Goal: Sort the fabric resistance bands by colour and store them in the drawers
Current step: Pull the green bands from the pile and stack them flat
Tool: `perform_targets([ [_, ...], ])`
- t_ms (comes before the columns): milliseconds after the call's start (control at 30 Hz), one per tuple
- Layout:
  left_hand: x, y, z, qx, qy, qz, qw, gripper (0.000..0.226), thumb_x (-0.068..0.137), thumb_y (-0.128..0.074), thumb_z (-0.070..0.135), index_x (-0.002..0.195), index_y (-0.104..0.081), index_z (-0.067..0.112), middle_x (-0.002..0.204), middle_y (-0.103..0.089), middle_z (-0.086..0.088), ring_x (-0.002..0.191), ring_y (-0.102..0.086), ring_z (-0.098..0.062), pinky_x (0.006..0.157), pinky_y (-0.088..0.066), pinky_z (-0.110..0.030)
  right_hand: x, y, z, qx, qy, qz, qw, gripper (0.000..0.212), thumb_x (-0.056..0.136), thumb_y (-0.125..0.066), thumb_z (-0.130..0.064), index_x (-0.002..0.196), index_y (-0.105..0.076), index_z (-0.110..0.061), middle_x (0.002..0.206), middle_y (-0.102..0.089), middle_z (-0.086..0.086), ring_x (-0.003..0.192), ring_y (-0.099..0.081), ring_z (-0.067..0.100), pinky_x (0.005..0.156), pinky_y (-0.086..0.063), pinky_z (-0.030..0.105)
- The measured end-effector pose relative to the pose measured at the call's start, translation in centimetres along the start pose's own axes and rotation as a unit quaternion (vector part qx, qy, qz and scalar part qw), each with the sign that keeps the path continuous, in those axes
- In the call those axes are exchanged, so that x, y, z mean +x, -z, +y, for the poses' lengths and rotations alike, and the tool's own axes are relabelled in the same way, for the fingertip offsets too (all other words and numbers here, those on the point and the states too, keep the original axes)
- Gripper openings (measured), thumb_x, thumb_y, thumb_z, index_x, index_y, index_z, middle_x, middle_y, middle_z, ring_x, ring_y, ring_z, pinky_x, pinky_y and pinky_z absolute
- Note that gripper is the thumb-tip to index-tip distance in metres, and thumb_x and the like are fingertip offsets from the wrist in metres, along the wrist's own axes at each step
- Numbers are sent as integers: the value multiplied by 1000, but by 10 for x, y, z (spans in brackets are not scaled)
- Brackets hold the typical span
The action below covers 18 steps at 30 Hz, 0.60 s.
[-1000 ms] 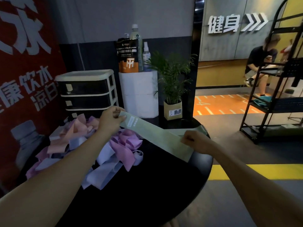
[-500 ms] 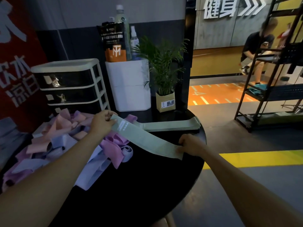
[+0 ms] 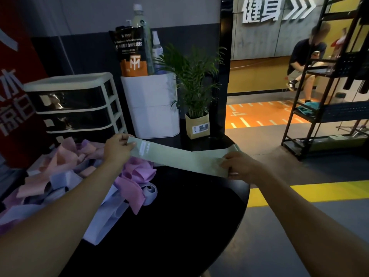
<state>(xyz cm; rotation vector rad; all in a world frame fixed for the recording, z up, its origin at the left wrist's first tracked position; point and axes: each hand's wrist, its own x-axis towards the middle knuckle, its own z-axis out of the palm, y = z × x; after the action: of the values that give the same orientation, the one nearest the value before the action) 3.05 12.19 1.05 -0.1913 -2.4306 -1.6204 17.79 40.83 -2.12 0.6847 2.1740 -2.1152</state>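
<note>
Above the far half of the round black surface [image 3: 179,226], a pale green band [image 3: 179,158] is stretched flat between the two hands; the left hand [image 3: 117,149] pinches its far-left end, thumb on top and fingers curled beneath, while the right hand [image 3: 240,166] grips its near-right end, fingers folded over the edge. Compared with the frames of a second and half a second ago, both grips are unchanged; the band has moved rightward and now lies directly over a second green band [image 3: 223,149] that rests flat on the surface toward the far right edge, their right ends near alignment. This suggests the held band is about to be laid on top of its match, so that a green stack is forming apart from the rest. The unsorted heap [image 3: 65,176] of pink, lilac and pale blue bands lies at the left of the surface, partly under the left forearm. The drawer unit [image 3: 75,104], three dark-fronted drawers in a cream frame, stands at the far left, all drawers closed as far as can be seen; storage has therefore not begun for this colour. Behind stand a white bin [image 3: 153,108] and a potted plant [image 3: 196,92].
</note>
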Motion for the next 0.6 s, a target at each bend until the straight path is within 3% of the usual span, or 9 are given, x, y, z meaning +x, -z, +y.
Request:
perform_targets([
  [67, 8, -11, -1, -5, 12, 10, 1000, 23, 83, -63, -3, 105, -61, -2, 105, -64, -15, 90, -58, -22, 82, -47, -32, 7, 10, -6, 64, 22, 36, 997, 15, 86, -58, 5, 77, -55, -7, 78, -54, 7, 72, -54, 17, 55, -48, 26],
  [167, 17, -31, -3, 3, 26, 8, 1000, 24, 81, -67, 1, 105, -63, -1, 106, -66, -15, 90, -61, -24, 82, -49, -31, 31, 24, -7, 99, 56, 151, 982, 10, 77, -69, 8, 83, -61, 7, 76, -58, 14, 66, -56, 24, 56, -52, 29],
  [233, 20, -46, -4, -11, 31, 1, 999, 23, 80, -67, 0, 103, -63, -2, 103, -67, -16, 85, -60, -21, 77, -49, -30, 49, 34, -4, 72, 74, 232, 967, 24, 72, -75, 3, 93, -65, 8, 79, -61, 17, 66, -57, 27, 61, -52, 30],
  [333, 25, -68, -7, -3, 25, -6, 1000, 21, 79, -68, -1, 100, -63, -3, 97, -67, -14, 83, -59, -19, 83, -48, -31, 68, 44, -6, -25, 96, 320, 942, 23, 74, -76, -9, 95, -68, -3, 86, -63, 14, 77, -59, 25, 73, -52, 32],
  [467, 32, -87, -17, 22, 29, -10, 999, 23, 75, -72, 0, 97, -65, -3, 97, -69, -18, 89, -65, -27, 87, -50, -34, 86, 48, -10, -118, 122, 353, 920, 21, 77, -75, -16, 94, -68, -6, 91, -64, 11, 84, -59, 25, 66, -44, 27],
  [600, 30, -92, -25, 95, 30, -23, 995, 20, 74, -75, 7, 91, -67, 3, 93, -70, -14, 91, -65, -28, 81, -46, -30, 96, 47, -2, -188, 139, 349, 907, 15, 80, -70, -12, 93, -67, -4, 96, -67, 16, 91, -62, 32, 75, -48, 35],
])
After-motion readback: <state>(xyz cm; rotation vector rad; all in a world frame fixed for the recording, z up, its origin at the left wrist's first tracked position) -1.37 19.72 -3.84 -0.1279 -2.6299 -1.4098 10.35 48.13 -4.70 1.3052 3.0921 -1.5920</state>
